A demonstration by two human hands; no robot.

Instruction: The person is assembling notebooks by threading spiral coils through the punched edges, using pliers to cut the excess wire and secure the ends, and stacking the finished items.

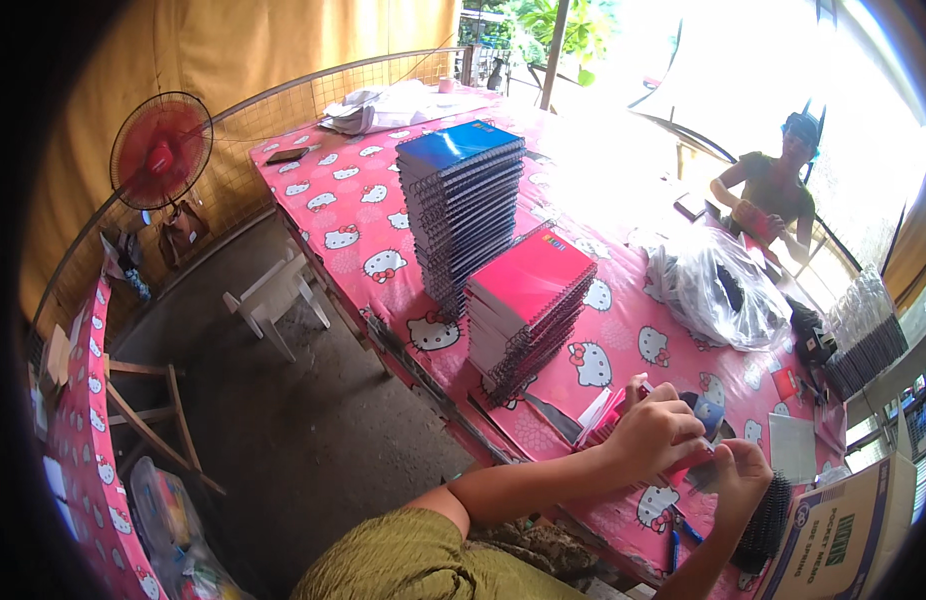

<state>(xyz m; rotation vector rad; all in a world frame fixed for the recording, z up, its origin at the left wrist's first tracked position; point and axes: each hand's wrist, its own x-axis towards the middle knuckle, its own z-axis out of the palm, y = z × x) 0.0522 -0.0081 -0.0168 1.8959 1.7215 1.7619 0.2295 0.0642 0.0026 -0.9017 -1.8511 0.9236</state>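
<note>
My left hand [661, 430] is closed, fingers curled, over a pink-covered notebook [601, 420] near the table's front edge; the hand hides much of it. Close beside it, my right hand [743, 475] pinches at the notebook's right end, but what lies between those fingertips is too small to make out. A bundle of black wire spirals [763, 525] rests just right of my right wrist. Blue-handled pliers [675, 545] lie between my forearms. Left of my hands rises a stack of pink spiral notebooks [531, 280], with a taller stack of blue ones [463, 150] behind it.
A pink patterned cloth covers the table [383, 265]. Clear plastic bags [718, 285] sit at the right, with a co-worker [778, 190] beyond. A cardboard box [833, 530] stands near right. On the left are a red fan [161, 150] and a white stool [275, 300].
</note>
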